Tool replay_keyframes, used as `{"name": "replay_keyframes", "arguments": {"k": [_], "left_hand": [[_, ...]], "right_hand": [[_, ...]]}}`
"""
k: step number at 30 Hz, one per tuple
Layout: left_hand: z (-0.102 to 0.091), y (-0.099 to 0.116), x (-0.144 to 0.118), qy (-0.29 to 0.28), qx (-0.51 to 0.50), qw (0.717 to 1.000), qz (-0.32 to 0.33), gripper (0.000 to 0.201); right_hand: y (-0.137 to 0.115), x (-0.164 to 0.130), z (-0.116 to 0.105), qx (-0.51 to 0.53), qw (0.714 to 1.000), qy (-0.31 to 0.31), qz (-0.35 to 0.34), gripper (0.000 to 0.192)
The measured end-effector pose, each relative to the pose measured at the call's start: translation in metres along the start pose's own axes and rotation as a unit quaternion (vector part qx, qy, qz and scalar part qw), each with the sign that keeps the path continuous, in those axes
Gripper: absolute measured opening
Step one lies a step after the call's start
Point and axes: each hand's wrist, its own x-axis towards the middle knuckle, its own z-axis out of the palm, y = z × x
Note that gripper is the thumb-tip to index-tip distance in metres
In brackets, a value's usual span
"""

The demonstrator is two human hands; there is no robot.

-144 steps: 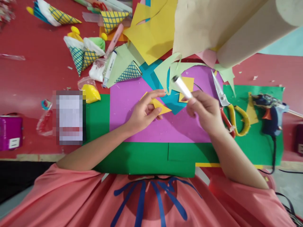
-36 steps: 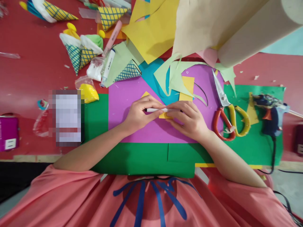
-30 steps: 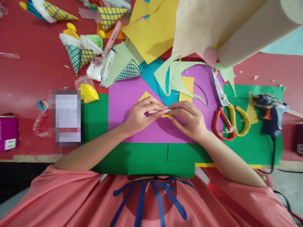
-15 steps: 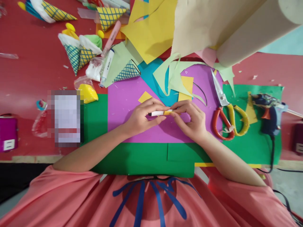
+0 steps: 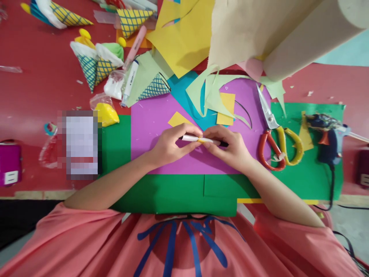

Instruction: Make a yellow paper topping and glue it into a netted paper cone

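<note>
My left hand [image 5: 170,144] and my right hand [image 5: 230,148] meet over the purple sheet [image 5: 150,127]. Between their fingertips lies a white marker [image 5: 190,138], horizontal, with a small yellow paper piece [image 5: 201,141] wrapped tightly round its middle. The left fingers pinch the marker's white end, and the right fingers press the yellow paper and cover the marker's dark end. A yellow paper scrap [image 5: 177,119] lies just beyond my left hand.
Scissors [image 5: 272,132] with red and yellow handles lie right of my hands, and a glue gun [image 5: 327,134] sits on the green sheet [image 5: 314,169]. Paper cones [image 5: 95,63], markers, clay bags and cut paper crowd the far side. A brown paper roll [image 5: 288,34] overhangs top right.
Earlier my right hand held the marker up and my left held the yellow piece flat. Now both hands have rolled the yellow piece round the marker, tighter than half a second ago.
</note>
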Motion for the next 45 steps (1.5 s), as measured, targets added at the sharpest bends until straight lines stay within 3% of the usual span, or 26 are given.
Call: {"name": "replay_keyframes", "arguments": {"k": [4,10,19,22,25,29,36,40,45], "left_hand": [[0.0,-0.001,-0.001,0.003,0.003,0.999,0.041,0.021],[0.0,-0.002,0.002,-0.003,-0.02,0.999,0.039,0.013],[0.004,-0.003,0.005,0.002,-0.096,0.994,-0.051,0.008],[0.003,-0.004,0.006,0.009,-0.097,0.994,-0.044,0.005],[0.002,-0.004,0.007,0.018,-0.078,0.997,-0.018,0.005],[0.001,-0.004,0.007,0.019,-0.041,0.999,0.017,0.006],[-0.001,-0.005,0.004,-0.001,-0.003,0.995,0.1,0.008],[0.0,-0.006,0.003,0.004,0.026,0.991,0.129,0.007],[0.0,-0.003,0.003,0.0,0.03,0.992,0.121,0.005]], "right_hand": [[0.001,0.001,-0.001,0.026,1.0,0.006,0.0,0.023],[0.003,-0.001,0.001,0.051,0.999,0.013,0.015,0.025],[0.008,-0.001,0.009,-0.089,0.991,0.068,-0.079,0.02],[0.011,-0.001,0.011,-0.124,0.983,0.08,-0.109,0.019],[0.011,-0.002,0.011,-0.116,0.985,0.08,-0.096,0.017],[0.01,-0.002,0.006,-0.088,0.992,0.047,-0.077,0.017],[0.005,0.003,-0.01,-0.079,0.994,-0.07,-0.034,0.032],[0.001,0.002,-0.01,-0.101,0.991,-0.08,-0.027,0.036],[0.001,0.0,-0.008,-0.144,0.986,-0.064,-0.057,0.036]]}}
